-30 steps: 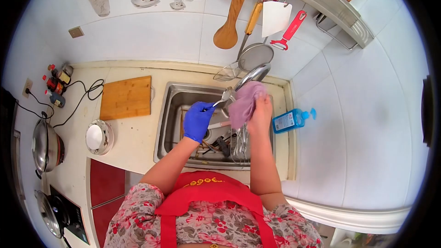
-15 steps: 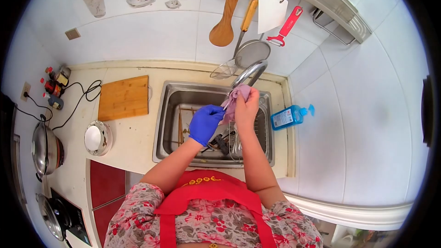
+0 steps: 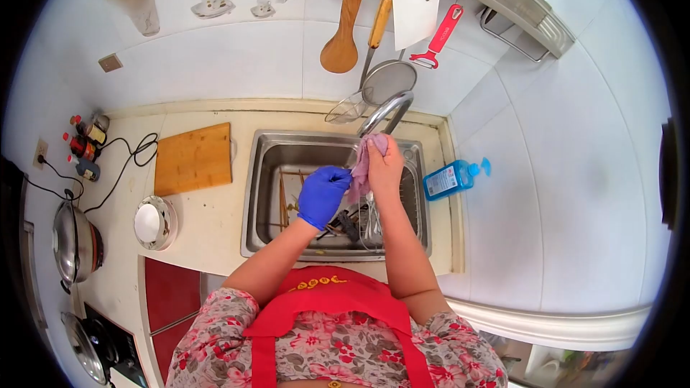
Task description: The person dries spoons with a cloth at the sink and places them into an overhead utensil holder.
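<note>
My left hand point(image 3: 321, 195), in a blue rubber glove, is closed with its fingertips pinched beside a pinkish-purple cloth point(image 3: 361, 179). What it grips, if anything, is too small to make out. My bare right hand point(image 3: 385, 165) is wrapped around the cloth, which hangs down below the fingers. Both hands are over the steel sink point(image 3: 262, 145), just in front of the curved faucet point(image 3: 392, 109). Beneath them in the sink lie wooden chopsticks point(image 3: 282, 197), some dark-handled utensils point(image 3: 348, 224) and a wire rack point(image 3: 371, 233), partly hidden by my hands and forearms.
A blue soap bottle point(image 3: 447, 180) lies right of the sink. On the left are a cutting board point(image 3: 192, 158), stacked bowls point(image 3: 154, 223), a lidded pot point(image 3: 75, 241) and sauce bottles point(image 3: 85, 147). A wooden spatula point(image 3: 343, 43), strainer point(image 3: 389, 83) and red peeler point(image 3: 443, 36) hang behind the sink.
The view has shifted slightly. My right hand has turned a little around the cloth, and the cloth is bunched differently. My left hand stays pinched beside it.
</note>
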Demonstrator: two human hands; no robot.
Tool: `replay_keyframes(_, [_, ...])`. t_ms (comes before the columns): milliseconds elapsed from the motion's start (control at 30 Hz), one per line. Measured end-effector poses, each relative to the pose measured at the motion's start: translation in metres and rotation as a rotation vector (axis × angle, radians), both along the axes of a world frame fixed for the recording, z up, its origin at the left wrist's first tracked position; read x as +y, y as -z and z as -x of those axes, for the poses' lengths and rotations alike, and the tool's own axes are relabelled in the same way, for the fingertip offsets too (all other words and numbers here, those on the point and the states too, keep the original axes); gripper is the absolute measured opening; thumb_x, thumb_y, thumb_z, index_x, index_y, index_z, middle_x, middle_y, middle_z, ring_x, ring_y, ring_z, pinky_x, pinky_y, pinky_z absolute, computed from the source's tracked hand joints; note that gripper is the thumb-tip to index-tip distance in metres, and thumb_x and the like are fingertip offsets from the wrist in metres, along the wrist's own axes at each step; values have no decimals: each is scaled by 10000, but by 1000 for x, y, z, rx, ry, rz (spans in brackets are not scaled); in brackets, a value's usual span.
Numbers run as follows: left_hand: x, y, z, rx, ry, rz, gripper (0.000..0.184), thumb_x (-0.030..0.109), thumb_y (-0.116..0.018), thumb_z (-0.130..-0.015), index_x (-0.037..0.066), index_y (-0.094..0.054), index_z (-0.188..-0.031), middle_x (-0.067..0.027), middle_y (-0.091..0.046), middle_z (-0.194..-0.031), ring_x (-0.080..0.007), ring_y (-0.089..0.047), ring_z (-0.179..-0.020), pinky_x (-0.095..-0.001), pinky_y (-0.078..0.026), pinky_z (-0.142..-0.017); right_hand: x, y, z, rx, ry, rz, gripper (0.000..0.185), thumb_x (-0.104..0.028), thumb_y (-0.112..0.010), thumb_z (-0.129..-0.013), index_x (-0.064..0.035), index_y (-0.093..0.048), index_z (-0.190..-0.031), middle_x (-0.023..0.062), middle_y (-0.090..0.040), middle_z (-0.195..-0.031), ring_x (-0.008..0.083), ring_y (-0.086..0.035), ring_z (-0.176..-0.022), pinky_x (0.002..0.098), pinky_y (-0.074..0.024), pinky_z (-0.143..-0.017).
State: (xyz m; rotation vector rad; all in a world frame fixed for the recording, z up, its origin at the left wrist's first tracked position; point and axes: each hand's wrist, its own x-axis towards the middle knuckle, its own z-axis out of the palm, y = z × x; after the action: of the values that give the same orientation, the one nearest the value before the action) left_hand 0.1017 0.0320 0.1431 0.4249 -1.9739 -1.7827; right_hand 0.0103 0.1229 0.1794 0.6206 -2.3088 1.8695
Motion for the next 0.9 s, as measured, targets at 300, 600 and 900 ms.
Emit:
replay_keyframes(300, [-5,-15,-12,51,-65,203,122,99,-610,-715,28,-631,-812,-121,-590,-740,-226,-575,-678,-292,-442,-627,-3,-2,-8,-57,-81,173,225,-36,-549,-776,-29,-510,-997,91,-593,-819,188,-570,-780,260,-446,-713])
replay_keyframes(600, [-16,-25,-22,71,16,256,116,72,-614,-724,6,-645,-814,-107,-618,-744,-148,-588,-672,-248,-450,-628,1,-10,-25,-278,-99,439,177,-117,-482,-859,21,-533,-958,120,-604,-902,190,-571,-776,250,-447,-680])
replay_keyframes(900, [-19,-16,-24,-2,8,116,129,101,-644,-727,-8,-637,-796,-62,-611,-688,-92,-541,-617,-231,-428,-577,28,-11,-37,-548,-151,860,263,-122,-394,-896,26,-424,-1112,161,-555,-1031,235,-552,-915,341,-465,-787])
